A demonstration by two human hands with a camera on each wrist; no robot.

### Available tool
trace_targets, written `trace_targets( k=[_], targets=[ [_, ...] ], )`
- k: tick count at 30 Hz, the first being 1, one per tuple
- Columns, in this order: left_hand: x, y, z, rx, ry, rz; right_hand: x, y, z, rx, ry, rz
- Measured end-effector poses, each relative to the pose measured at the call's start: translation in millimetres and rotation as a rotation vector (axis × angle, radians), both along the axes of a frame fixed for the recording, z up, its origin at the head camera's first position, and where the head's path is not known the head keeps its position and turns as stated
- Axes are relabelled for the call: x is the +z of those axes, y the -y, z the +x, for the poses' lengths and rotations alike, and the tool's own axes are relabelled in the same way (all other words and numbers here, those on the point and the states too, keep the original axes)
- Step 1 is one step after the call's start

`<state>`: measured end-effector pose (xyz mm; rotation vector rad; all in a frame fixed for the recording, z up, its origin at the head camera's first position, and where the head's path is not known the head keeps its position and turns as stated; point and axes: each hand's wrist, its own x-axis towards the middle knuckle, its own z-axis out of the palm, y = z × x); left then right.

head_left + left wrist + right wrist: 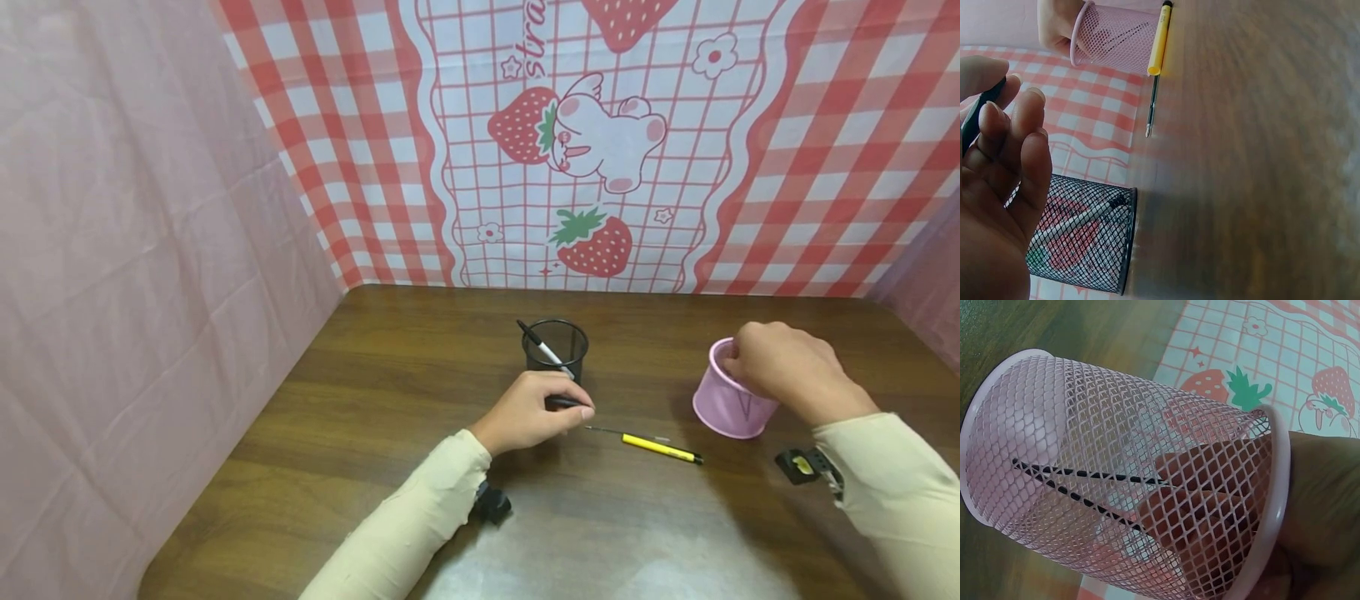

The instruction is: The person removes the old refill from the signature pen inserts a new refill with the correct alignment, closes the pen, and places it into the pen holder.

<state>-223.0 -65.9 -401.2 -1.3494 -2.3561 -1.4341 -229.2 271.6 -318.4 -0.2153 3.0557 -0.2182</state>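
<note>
My left hand [536, 410] pinches a slim black stick-like thing [564, 402] between thumb and fingers, just in front of the black mesh cup [555, 323]. A white marker with a black cap [546, 348] leans inside that cup. My right hand [787, 367] reaches down through the mouth of the pink mesh cup [731, 412]. Through its mesh in the right wrist view, my fingers [1175, 515] pinch the upper ends of a thin black V-shaped thing [1079, 475], its point towards the cup's bottom; I cannot tell its kind.
Between the cups a yellow pen [660, 448] lies on the brown wooden table [360, 400], a thin metal-tipped refill [1152, 106] sticking out of its front end. Behind the table hangs a red-and-white strawberry cloth [375, 167]; a pink curtain [150, 250] borders the left.
</note>
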Motion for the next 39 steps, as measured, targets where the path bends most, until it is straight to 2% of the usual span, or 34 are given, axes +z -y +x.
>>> trace_targets(
  k=[19, 31, 39],
  targets=[
    [0.5, -1.3, 2.4, -0.002, 0.012, -0.008, 0.1, 1.8, -0.1, -0.031, 0.040, -0.010],
    [0.0, -1.9, 2.8, -0.010, 0.009, -0.001, -0.1, 2.1, 2.4, 0.005, 0.010, -0.055],
    [-0.8, -0.8, 1.0, -0.005, -0.003, 0.008, 1.6, 0.1, 3.6, 0.000, -0.001, -0.083]
  ],
)
